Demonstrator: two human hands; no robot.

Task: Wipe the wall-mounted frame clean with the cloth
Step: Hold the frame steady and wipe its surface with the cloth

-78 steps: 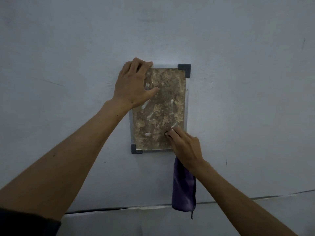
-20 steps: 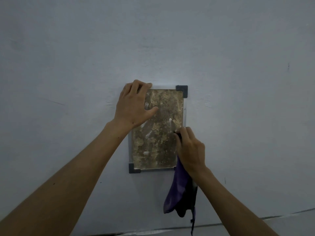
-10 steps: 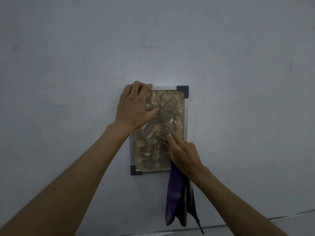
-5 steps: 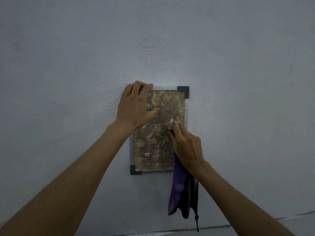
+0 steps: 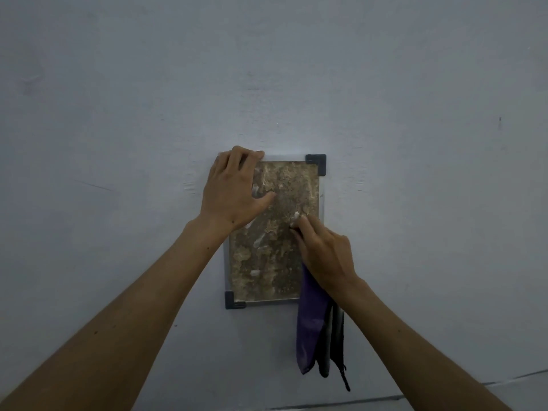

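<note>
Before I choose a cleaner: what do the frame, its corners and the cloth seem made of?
Frame: thin pale rails with a dull sheen, probably aluminium or plastic. Corners: dark matte caps, likely plastic. Panel: mottled brown with pale streaks, material unclear. Cloth: limp purple-and-grey fabric hanging in soft folds, perhaps microfibre.

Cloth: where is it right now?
Head view: the purple cloth hangs from the right hand, draped over the frame's lower right corner and down the wall.

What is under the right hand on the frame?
The right hand presses a purple cloth against the frame; the cloth hangs below. The frame's lower right corner is covered.
</note>
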